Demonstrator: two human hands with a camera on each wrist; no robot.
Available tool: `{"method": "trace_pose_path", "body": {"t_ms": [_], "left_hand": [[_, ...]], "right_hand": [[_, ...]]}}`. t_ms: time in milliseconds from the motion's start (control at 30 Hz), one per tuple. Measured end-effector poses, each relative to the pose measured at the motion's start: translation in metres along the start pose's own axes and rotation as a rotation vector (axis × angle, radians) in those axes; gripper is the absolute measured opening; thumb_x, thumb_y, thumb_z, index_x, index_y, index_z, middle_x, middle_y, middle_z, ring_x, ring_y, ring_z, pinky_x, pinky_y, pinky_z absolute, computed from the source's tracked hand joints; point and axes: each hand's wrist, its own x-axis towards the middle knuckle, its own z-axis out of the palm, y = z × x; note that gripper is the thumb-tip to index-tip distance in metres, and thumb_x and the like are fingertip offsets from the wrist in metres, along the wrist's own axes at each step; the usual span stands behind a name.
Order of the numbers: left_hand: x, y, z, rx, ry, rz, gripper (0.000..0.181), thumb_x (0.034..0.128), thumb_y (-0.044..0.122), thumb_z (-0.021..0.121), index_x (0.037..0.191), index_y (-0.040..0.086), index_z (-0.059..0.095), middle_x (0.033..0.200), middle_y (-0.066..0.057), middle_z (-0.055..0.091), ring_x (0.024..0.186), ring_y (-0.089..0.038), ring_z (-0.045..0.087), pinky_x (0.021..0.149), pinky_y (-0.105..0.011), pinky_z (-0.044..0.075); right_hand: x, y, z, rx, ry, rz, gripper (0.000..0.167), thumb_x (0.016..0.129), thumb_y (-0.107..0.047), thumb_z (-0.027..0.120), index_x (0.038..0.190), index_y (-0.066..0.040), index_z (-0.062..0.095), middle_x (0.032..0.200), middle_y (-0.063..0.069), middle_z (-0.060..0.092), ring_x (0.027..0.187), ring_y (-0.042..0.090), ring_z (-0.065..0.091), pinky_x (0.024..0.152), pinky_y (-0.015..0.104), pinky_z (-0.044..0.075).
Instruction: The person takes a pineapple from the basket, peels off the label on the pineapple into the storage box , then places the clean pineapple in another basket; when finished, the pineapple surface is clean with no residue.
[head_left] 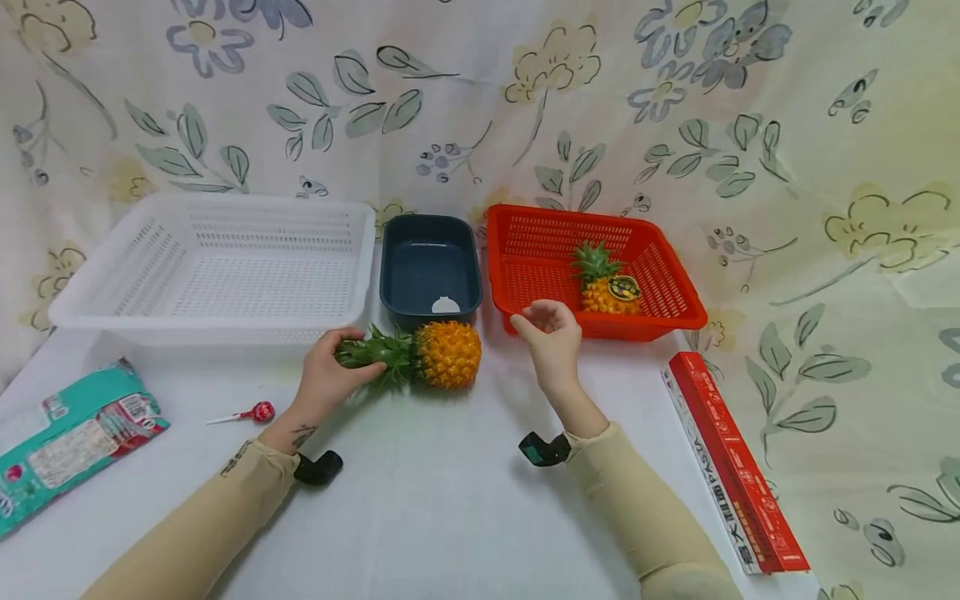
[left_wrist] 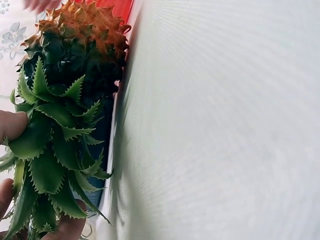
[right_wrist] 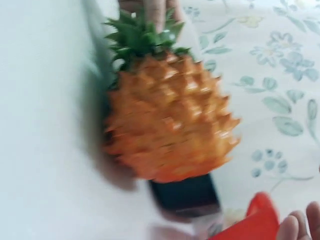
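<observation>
In the frame's middle, the left hand [head_left: 325,382] pinches the pineapple [head_left: 450,356] by its leaves [head_left: 396,357]. It might slip, because the right hand [head_left: 556,348], loosely bent, holds nothing.

Premises type cannot be confirmed; domestic items suggest a home or a home-like set-up. Floral cloth [head_left: 465,92] (it conceals the room beyond) backs a white desk [head_left: 450,517] bearing household goods: a white basket [head_left: 210,325], a red basket [head_left: 536,275] and a pasta box [head_left: 738,467].

Looks rough and glossy on the nearer pineapple [head_left: 447,355], smooth plastic on the red basket [head_left: 678,320], cloth on the backdrop [head_left: 480,62].
</observation>
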Motion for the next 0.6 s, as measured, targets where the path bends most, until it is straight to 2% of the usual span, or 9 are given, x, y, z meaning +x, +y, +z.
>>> {"method": "trace_pose_path", "body": {"t_ms": [167, 300, 467, 600], "left_hand": [[0.0, -0.001, 0.0, 0.009, 0.003, 0.013, 0.055, 0.074, 0.013, 0.077, 0.12, -0.001, 0.051, 0.126, -0.019, 0.05, 0.115, -0.035, 0.046, 0.093, -0.047, 0.041], [0.001, -0.001, 0.0, 0.018, 0.0, 0.011, 0.055, 0.0738, 0.014, 0.077, 0.12, -0.001, 0.052, 0.125, -0.019, 0.051, 0.114, -0.035, 0.046, 0.093, -0.047, 0.041], [0.0, -0.001, -0.001, 0.023, -0.01, 0.017, 0.057, 0.0734, 0.014, 0.078, 0.121, -0.001, 0.051, 0.124, -0.019, 0.051, 0.111, -0.034, 0.047, 0.09, -0.047, 0.043], [0.0, -0.001, -0.001, 0.022, -0.014, 0.027, 0.057, 0.0722, 0.012, 0.078, 0.121, -0.002, 0.051, 0.123, -0.019, 0.052, 0.11, -0.034, 0.048, 0.089, -0.046, 0.043]], "right_hand": [[-0.004, 0.023, -0.005, 0.057, 0.122, 0.081, 0.026, 0.076, -0.002, 0.072, 0.094, 0.002, 0.054, 0.075, -0.002, 0.057, 0.061, 0.006, 0.055, 0.053, 0.017, 0.049], [-0.002, 0.035, -0.006, 0.071, 0.197, 0.153, 0.035, 0.077, -0.007, 0.074, 0.1, 0.006, 0.05, 0.075, 0.0, 0.053, 0.059, 0.006, 0.056, 0.048, 0.019, 0.047], [0.005, 0.041, -0.004, 0.11, 0.249, 0.195, 0.042, 0.078, -0.016, 0.075, 0.103, 0.005, 0.048, 0.077, 0.001, 0.05, 0.063, 0.014, 0.056, 0.047, 0.019, 0.047], [0.011, 0.039, -0.003, 0.115, 0.272, 0.221, 0.036, 0.078, -0.021, 0.075, 0.094, -0.001, 0.051, 0.07, 0.002, 0.053, 0.058, 0.016, 0.055, 0.048, 0.021, 0.048]]}}
